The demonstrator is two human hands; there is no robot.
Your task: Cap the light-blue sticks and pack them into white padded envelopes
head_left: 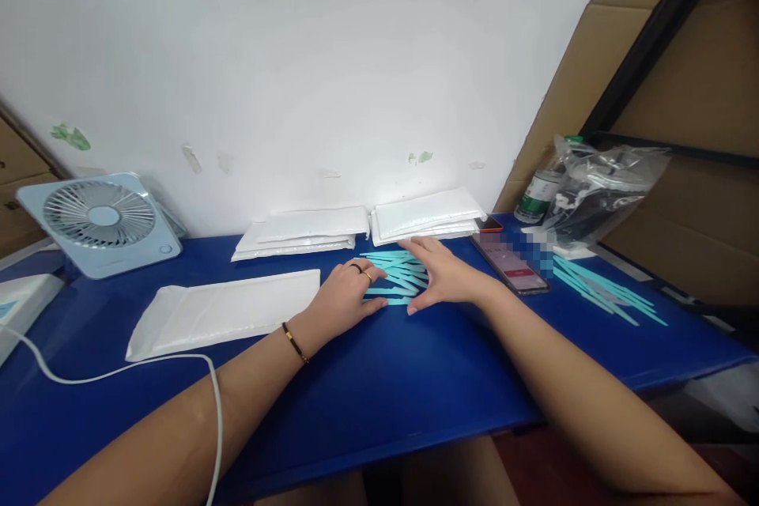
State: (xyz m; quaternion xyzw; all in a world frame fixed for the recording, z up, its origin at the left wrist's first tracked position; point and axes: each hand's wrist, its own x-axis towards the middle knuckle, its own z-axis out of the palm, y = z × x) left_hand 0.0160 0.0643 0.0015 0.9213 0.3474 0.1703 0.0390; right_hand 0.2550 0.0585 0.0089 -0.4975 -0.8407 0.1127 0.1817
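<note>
A loose pile of thin turquoise sticks (402, 273) lies on the blue tabletop between my hands, the sticks crossing at various angles. My left hand (344, 292), with rings and a bracelet, rests at the pile's left side, thumb apart from the fingers. On the other side, my right hand (442, 273) curves round the sticks with its thumb and fingers spread wide. Fingertips of both hands reach the edges of the pile; neither hand grips a stick that I can make out. A flat white padded envelope (228, 308) lies left of my left hand.
Two stacks of white envelopes, a left stack (302, 231) and a right stack (427, 215), lie by the wall. To the right are a phone (513, 262), more turquoise sticks (605, 290), a bottle (537, 194) and a plastic bag (598, 190). A fan (103, 221) and white cable (217, 403) are at left.
</note>
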